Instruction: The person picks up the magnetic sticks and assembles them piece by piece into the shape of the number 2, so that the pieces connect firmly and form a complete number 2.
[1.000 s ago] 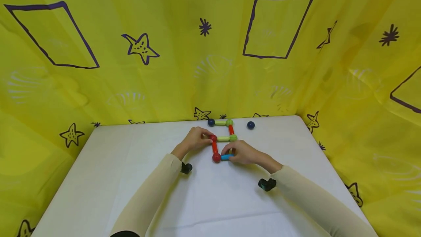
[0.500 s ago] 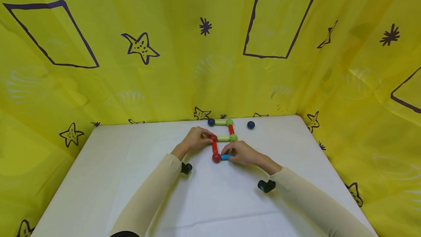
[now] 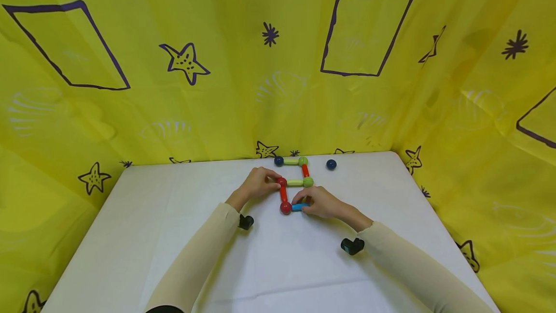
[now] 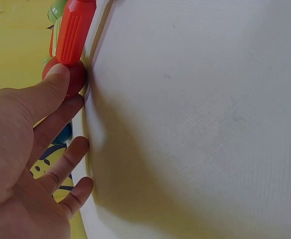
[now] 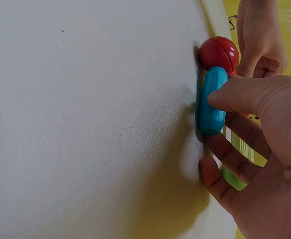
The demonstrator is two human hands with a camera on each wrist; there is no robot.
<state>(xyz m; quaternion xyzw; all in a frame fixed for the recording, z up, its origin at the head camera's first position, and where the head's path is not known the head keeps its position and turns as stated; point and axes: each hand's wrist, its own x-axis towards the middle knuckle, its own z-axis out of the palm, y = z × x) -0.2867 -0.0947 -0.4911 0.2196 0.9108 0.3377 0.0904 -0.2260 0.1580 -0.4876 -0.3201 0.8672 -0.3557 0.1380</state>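
A zigzag chain of balls and short rods lies on the white table. My left hand (image 3: 257, 184) pinches the red ball (image 4: 75, 78) at the chain's middle left between thumb and index finger. From that ball a red rod (image 3: 284, 194) runs toward me to a nearer red ball (image 5: 218, 54). My right hand (image 3: 322, 202) holds a blue rod (image 5: 213, 99) between thumb and fingers, its end against the nearer red ball. Farther back are a pale green rod (image 3: 295, 183), green balls (image 3: 308, 181), another red rod (image 3: 305, 171) and a dark blue end ball (image 3: 279, 161).
A loose dark blue ball (image 3: 331, 164) lies to the right of the chain, close to the far edge of the white table (image 3: 130, 235). A yellow patterned curtain (image 3: 234, 105) hangs behind the table and along its sides.
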